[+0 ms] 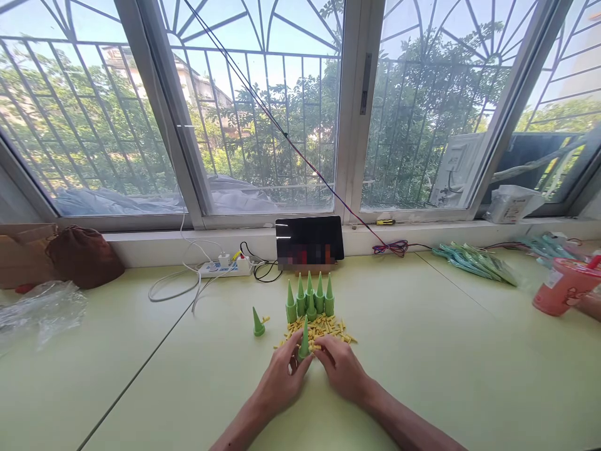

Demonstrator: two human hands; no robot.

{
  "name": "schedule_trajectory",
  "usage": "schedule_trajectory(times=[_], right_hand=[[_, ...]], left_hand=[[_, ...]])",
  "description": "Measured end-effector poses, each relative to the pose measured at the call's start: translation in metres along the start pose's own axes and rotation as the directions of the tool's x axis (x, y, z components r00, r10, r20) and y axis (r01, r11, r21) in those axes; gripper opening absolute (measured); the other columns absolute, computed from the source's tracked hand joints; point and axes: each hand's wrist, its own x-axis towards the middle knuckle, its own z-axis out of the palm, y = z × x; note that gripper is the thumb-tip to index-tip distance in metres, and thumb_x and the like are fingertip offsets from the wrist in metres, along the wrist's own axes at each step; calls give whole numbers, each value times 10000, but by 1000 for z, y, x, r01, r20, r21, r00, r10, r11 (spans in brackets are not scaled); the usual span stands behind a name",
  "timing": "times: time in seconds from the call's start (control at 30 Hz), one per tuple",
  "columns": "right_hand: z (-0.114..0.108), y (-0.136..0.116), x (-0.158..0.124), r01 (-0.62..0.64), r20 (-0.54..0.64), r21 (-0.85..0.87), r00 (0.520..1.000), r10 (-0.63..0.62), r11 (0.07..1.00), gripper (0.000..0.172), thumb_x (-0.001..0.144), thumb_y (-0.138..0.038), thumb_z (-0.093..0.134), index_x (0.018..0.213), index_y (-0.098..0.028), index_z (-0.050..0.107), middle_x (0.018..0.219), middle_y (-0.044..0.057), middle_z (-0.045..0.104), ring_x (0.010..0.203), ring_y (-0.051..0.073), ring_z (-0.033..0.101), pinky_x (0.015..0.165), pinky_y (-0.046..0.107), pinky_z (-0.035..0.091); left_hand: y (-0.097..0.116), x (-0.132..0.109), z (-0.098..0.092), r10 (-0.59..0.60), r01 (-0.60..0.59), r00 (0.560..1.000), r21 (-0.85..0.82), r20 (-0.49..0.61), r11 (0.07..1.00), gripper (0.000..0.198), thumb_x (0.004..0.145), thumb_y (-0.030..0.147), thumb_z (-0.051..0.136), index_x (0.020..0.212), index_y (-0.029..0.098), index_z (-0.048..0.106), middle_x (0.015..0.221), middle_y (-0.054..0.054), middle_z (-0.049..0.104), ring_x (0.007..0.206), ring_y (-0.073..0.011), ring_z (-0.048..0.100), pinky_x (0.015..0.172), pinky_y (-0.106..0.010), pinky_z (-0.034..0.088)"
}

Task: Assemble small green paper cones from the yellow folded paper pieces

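From the head camera, a pale yellow-green table (446, 369) spreads across the whole lower part of the room, crossed by dark seams running off to left and right. Near its middle, the left hand (285, 366) grips an upright green cone (305, 336) around its lower part. The right hand (344, 364) has its fingertips drawn in beside that cone; whether they pinch anything I cannot tell. Just beyond lie scattered small yellow pieces (323, 326), with a group of green cones (300, 305) standing upright behind them, and a lone green cone (258, 324) apart to the left.

Farther back, a dark screen (310, 238) leans near the white window ledge (248, 238). Left of it sit a white power strip (228, 269) with cables, a brown pouch (87, 257), a cardboard box (25, 257) and crumpled clear plastic (51, 307). To the right are a coiled cord (393, 248), greenish plastic bags (474, 262) and a red cup (558, 289). Wide windows (263, 125) fill the wall, with metal bars and leafy trees outside in daylight.
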Motion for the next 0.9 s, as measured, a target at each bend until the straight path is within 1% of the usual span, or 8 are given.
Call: schedule_trajectory(times=[0.17, 0.3, 0.47, 0.67, 0.9], right_hand=[[1, 2, 0, -3, 0, 7, 1000, 3, 1000, 193, 1054, -277, 465, 990, -212, 635, 890, 61, 721, 765, 204, 680, 693, 287, 501], [1, 1, 1, -4, 4, -2, 1000, 4, 1000, 220, 1057, -282, 447, 967, -209, 634, 876, 63, 720, 759, 207, 675, 692, 291, 499], [1, 0, 1, -12, 9, -5, 1000, 12, 1000, 257, 1065, -304, 429, 923, -210, 622, 831, 56, 703, 723, 199, 654, 665, 283, 485], [1, 0, 1, -26, 13, -1, 1000, 26, 1000, 326, 1079, -370, 398, 883, -213, 607, 794, 46, 677, 693, 188, 629, 652, 277, 472], [0, -1, 2, -50, 35, -2, 998, 50, 999, 404, 1088, -409, 361, 818, -209, 586, 752, 39, 654, 661, 176, 593, 629, 271, 445]], left_hand=[[-1, 0, -1, 18, -18, 1000, 8, 2, 1000, 404, 964, 340, 571, 1346, 212, 588, 837, -33, 714, 669, -170, 623, 669, -301, 566], [0, 0, -1, 17, -17, 1000, 21, 3, 1000, 398, 962, 362, 575, 1328, 208, 599, 839, -35, 716, 664, -171, 621, 683, -314, 567], [-1, -1, -1, 2, -2, 1000, 26, 16, 1000, 413, 969, 364, 571, 1351, 209, 586, 848, -40, 723, 667, -173, 623, 700, -322, 568], [-4, -2, 0, 25, -25, 999, 12, -24, 1000, 411, 949, 333, 597, 1349, 235, 596, 857, -34, 725, 666, -173, 631, 681, -308, 565], [-2, -3, -1, 28, -28, 1000, 25, -2, 999, 431, 960, 330, 587, 1381, 235, 568, 890, -41, 732, 664, -170, 626, 707, -320, 570]])
